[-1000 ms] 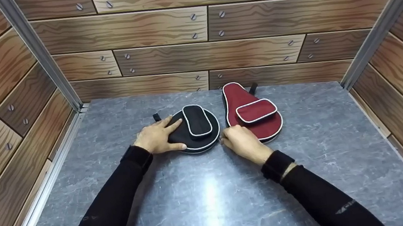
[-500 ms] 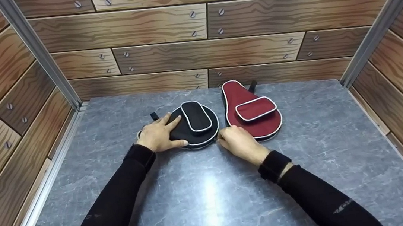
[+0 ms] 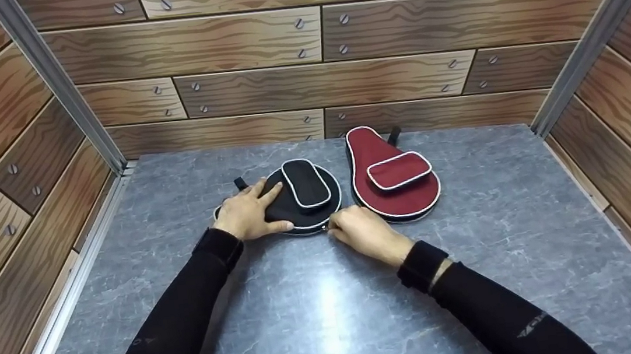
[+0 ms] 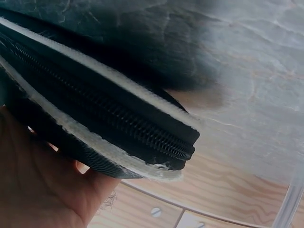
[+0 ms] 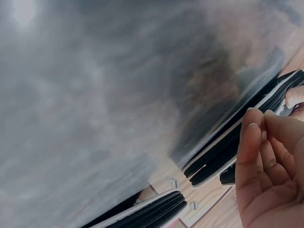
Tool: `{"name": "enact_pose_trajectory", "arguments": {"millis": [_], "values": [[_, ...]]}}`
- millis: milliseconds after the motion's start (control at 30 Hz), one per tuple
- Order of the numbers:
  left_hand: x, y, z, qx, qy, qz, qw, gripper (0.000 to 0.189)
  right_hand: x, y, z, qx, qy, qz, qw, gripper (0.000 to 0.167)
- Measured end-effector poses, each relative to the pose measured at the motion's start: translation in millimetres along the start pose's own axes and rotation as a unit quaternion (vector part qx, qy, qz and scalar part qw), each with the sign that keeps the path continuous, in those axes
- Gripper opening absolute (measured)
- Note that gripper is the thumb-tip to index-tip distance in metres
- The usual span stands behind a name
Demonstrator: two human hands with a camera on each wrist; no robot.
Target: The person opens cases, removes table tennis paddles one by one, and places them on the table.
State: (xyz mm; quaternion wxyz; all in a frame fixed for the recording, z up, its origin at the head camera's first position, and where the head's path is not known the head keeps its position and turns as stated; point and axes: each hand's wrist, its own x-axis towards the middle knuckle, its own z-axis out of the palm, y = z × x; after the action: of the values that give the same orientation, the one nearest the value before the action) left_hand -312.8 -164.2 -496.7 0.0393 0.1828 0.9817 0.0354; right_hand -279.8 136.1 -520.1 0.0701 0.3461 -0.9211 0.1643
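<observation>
A black table tennis bat case (image 3: 285, 203) with white piping lies flat on the grey tabletop, its raised pocket facing up. My left hand (image 3: 246, 212) rests spread over the case's narrow left part and partly hides it. At the case's near right edge, my right hand (image 3: 363, 229) pinches the small zipper pull, mostly covered by the fingertips. Zipper teeth (image 4: 128, 121) run along the case's side in the left wrist view. In the right wrist view, thumb and fingertips meet at the edge, and the zipper gapes towards the case's rounded end (image 5: 202, 168).
Just right of the black case lies a red bat case (image 3: 369, 156) with its own pocket and a dark strap. Wood-patterned walls (image 3: 248, 93) enclose the tabletop (image 3: 472, 213) at the back and both sides, with metal posts (image 3: 63, 89) in the corners.
My right hand has moved left and slightly nearer along the black case's rounded edge, with the zipper pull. The left hand stays on the case. The red case has not moved.
</observation>
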Motion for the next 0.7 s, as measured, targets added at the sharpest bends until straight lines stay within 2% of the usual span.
{"name": "enact_pose_trajectory", "arguments": {"millis": [267,467,700], "values": [[-3.0,1.5,-2.0,-0.024,-0.022,-0.003,0.9995,0.104,0.5,2.9,-5.8,-0.024,0.015,0.015,0.9995,0.016],[-10.5,3.2,-3.5,-0.025,-0.034,0.008,0.9991,0.099,1.2,8.9,-11.0,-0.023,0.012,0.042,0.9988,0.015],[-21.5,9.3,-7.2,-0.036,-0.044,0.021,0.9981,0.097,3.8,16.6,-16.1,-0.033,0.016,0.049,0.9981,0.015]]}}
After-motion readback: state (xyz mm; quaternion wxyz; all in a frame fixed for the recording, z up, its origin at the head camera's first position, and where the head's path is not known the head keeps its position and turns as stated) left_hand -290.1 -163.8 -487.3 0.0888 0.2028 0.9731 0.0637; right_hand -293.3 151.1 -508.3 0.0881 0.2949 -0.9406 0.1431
